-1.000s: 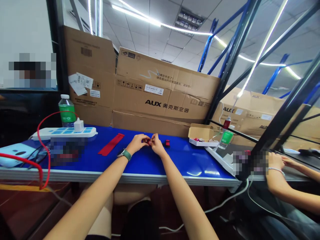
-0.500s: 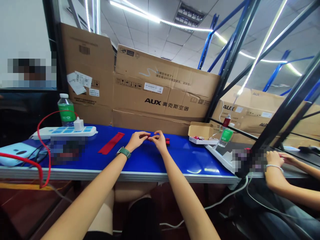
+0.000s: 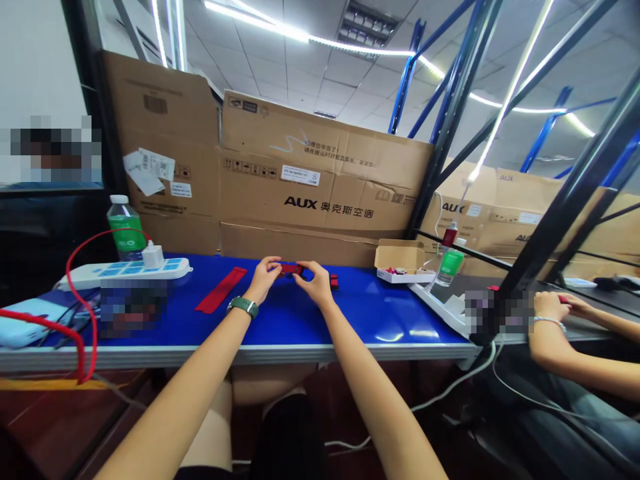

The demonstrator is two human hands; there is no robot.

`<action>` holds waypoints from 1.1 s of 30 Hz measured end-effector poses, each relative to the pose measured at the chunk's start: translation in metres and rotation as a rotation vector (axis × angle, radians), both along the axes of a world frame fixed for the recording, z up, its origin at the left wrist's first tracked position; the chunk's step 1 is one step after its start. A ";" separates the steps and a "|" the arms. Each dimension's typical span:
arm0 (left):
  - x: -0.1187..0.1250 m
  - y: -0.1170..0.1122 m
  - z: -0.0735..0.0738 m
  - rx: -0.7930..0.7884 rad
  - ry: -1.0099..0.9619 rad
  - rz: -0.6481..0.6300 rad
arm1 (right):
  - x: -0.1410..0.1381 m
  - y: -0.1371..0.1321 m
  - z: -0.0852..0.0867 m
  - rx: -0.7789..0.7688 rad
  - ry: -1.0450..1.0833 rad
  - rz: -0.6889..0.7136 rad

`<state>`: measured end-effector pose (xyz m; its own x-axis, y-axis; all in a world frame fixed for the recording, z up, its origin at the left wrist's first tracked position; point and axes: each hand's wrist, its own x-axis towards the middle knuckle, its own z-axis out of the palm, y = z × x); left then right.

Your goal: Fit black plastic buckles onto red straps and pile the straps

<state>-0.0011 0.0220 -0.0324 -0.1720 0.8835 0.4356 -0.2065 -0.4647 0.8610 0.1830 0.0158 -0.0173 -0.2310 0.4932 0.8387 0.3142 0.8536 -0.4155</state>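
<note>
Both my hands meet above the middle of the blue table (image 3: 350,320). My left hand (image 3: 263,279), with a green watch on its wrist, and my right hand (image 3: 316,281) each pinch one end of a small red piece (image 3: 290,268) held between them, a little above the tabletop. A second small red and black piece (image 3: 333,281) lies on the table just right of my right hand. To the left of my left hand, a flat red strip (image 3: 221,289) rests on the blue surface.
A white power strip (image 3: 125,270) with a plugged charger, a green-labelled bottle (image 3: 123,228) and a red cable (image 3: 80,300) sit at the left. A small open cardboard box (image 3: 403,261) stands at the right. Large cardboard cartons (image 3: 320,193) wall the back. Another person's hands (image 3: 555,308) work at the far right.
My hands have lifted slightly and drawn a little apart, so the red piece now shows stretched between them. The view has shifted a bit to the right.
</note>
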 end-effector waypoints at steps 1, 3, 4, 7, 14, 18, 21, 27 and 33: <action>-0.001 0.001 0.000 -0.013 -0.030 0.022 | 0.000 0.000 0.000 0.007 -0.005 0.007; -0.002 0.001 0.000 -0.020 -0.059 0.024 | -0.001 0.001 0.000 -0.005 -0.036 0.017; -0.002 0.001 0.001 -0.020 -0.053 0.009 | -0.001 0.002 0.000 -0.021 -0.058 0.022; -0.002 0.001 0.001 -0.013 0.030 -0.035 | 0.000 0.004 0.000 -0.075 -0.093 0.037; -0.007 -0.004 0.002 0.085 0.352 0.218 | 0.004 0.007 -0.003 -0.274 0.018 0.017; -0.001 -0.016 0.005 0.330 0.799 0.198 | 0.004 0.013 -0.007 -0.340 0.098 0.119; 0.002 -0.021 0.009 0.369 0.856 0.164 | 0.003 0.017 -0.010 -0.407 0.160 0.243; 0.002 -0.024 0.014 0.431 0.852 0.185 | 0.003 0.021 -0.013 -0.451 0.176 0.299; 0.001 -0.019 0.009 0.403 0.934 0.275 | 0.002 0.017 -0.012 -0.350 0.152 0.101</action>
